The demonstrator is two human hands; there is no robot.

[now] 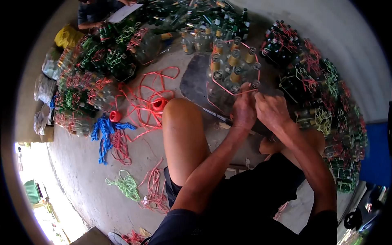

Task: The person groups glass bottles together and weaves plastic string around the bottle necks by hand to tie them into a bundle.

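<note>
Clear glass bottles [234, 61] with gold neck labels stand close together on a dark flat mat [192, 77]. A pink cord [223, 87] runs round the group near the bottle necks, with another loop lower down. My left hand [244, 107] is closed at the near side of the group, its fingers on the cord. Right beside it, my right hand [271, 109] pinches the same cord close to the nearest bottle. The fingertips of the two hands almost touch, and the cord between them is too small to make out fully.
Tied bottle bundles stand left [94, 90] and right [335, 94]. Loose green bottles [175, 16] lie at the back. Red cord [143, 102], blue strips [107, 132] and green string [124, 185] lie on the floor. Another person's arm [90, 25] and a white board [124, 13] are at upper left.
</note>
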